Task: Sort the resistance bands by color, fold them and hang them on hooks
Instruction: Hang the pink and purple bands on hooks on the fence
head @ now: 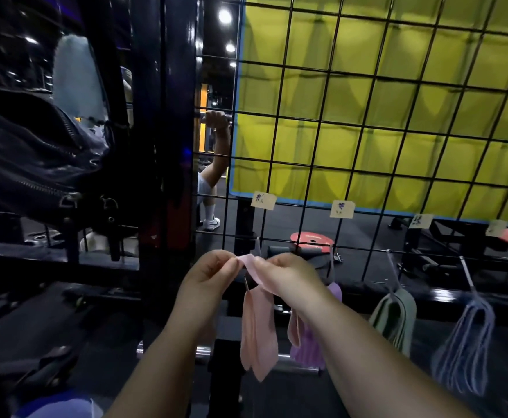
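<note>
Both hands — left hand [209, 274], right hand [282, 274] — grip closed on pink band [258, 330] just below the wire grid [367, 116]; fold could slip loose before it catches the hook.

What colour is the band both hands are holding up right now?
Pale pink: the band, pinched by left hand and right hand, head view.

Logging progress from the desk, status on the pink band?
Left hand and right hand both pinching pink band at its top fold. Not yet hung. Purple, green, blue bands hung. Nothing blocking.
</note>
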